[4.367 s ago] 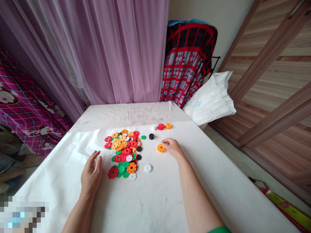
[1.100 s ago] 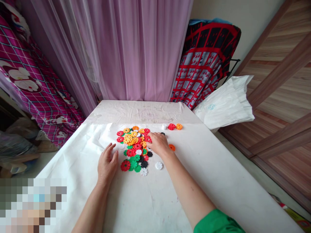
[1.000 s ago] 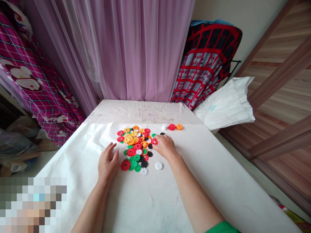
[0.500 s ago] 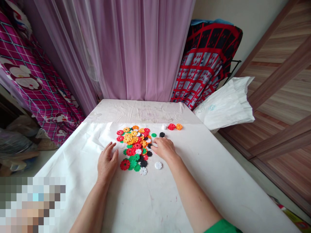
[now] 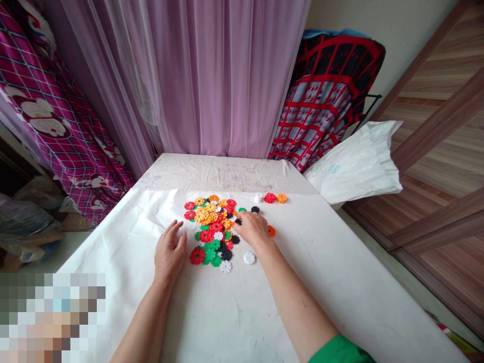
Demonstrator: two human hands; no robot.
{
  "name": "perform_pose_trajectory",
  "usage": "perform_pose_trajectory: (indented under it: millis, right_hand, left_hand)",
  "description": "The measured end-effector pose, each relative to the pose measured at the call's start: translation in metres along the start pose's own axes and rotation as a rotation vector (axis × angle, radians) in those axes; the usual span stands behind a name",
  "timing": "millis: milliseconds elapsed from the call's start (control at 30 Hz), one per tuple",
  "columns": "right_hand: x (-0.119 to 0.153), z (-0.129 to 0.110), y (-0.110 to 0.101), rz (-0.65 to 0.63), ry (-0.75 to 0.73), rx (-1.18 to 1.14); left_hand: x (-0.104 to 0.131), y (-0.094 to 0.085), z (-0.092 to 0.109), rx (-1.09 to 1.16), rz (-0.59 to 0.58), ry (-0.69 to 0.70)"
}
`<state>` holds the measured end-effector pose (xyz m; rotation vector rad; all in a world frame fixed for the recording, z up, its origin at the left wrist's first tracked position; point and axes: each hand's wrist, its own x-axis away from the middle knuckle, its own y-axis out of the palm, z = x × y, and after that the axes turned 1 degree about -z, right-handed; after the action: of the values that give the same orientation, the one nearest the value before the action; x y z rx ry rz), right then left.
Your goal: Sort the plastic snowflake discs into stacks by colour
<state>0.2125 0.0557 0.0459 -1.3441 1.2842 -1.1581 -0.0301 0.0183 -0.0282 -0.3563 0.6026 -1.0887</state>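
Head view, desk [image 5: 227,312]: I look down on a white-covered top, both bare hands over it, with colored notched discs lying between and beyond them.
Disc pile [image 5: 216,227]: red, orange, yellow, green, black and white pieces overlap in a loose heap just left of the right hand [image 5: 255,229], near the middle of the desk.
Right hand: its fingers are bent in at the pile's right edge, against or very near a black disc [image 5: 238,221]. I can't tell from here whether the pinch has closed on it.
Left hand [image 5: 170,252]: released and holding nothing, fingers loosely spread, left of the pile and apart from it.
Single pieces: a green disc [image 5: 242,209] and a dark disc [image 5: 255,209] lie just past the right hand; an orange disc [image 5: 271,231] shows partly behind it.
Stacks: a white stack [image 5: 249,258] sits near the right wrist; white [image 5: 258,197], red [image 5: 269,197] and orange [image 5: 282,198] ones line up farther back.
Pinch risk: I judge the overlap could make the fingers drag a neighbor along or lift two at once.
Knock risk: a low sweep of wrist or palm could shove the white stack or that orange disc.
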Motion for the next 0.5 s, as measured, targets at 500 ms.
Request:
perform_pose_trajectory:
  millis: [500]
  right_hand:
    - [-0.042,0.066,-0.01,0.057,0.023,0.042]
  left_hand:
    - [0.0,-0.002,0.003,-0.003,-0.015,-0.018]
